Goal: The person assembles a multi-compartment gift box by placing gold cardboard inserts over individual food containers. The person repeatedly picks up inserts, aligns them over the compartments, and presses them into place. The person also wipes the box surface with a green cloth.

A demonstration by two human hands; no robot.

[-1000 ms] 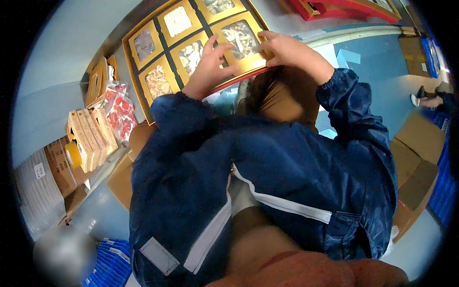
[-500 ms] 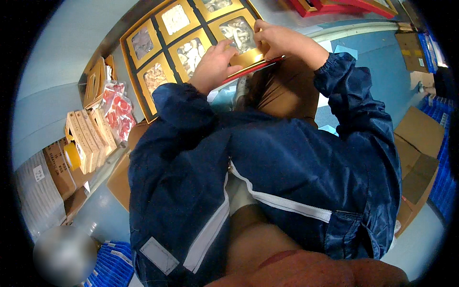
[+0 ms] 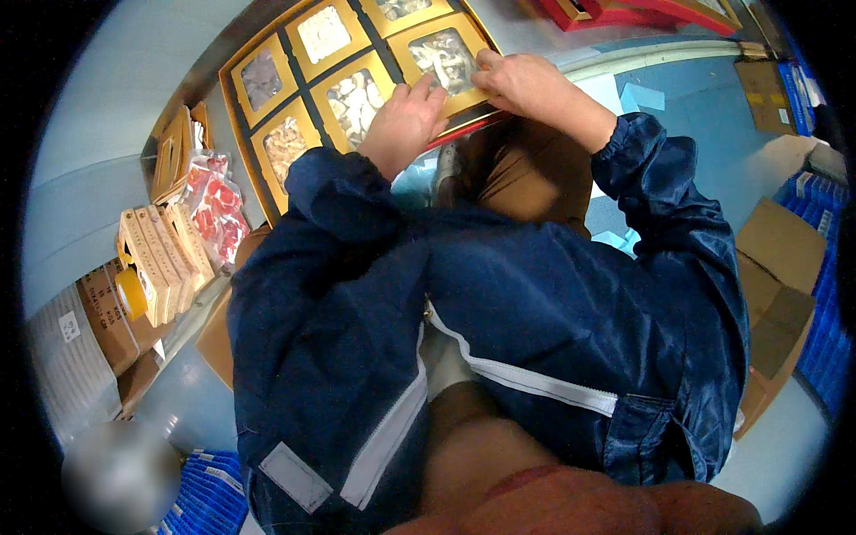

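Gold-rimmed rectangular case (image 3: 239, 134), eleven o'clock: five square gold clear-windowed boxes (image 3: 355, 100) in place; sixth gold box (image 3: 441, 61), twelve o'clock, seating uncertain, left hand (image 3: 407, 122) and right hand (image 3: 530, 86) at its edges, fingers' grip indeterminable.

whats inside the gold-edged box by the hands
Six gold windowed packs of pale and dark pieces show. The left hand and right hand partly cover the near right pack; what lies under them in the box is hidden.

Dark printed letters and numerals (image 3: 109, 303) stand on the brown cardboard carton (image 3: 134, 337) at left; a white rectangular label (image 3: 69, 326), its marks too small to read, sits on the pale ridged bundle (image 3: 80, 379) beside it
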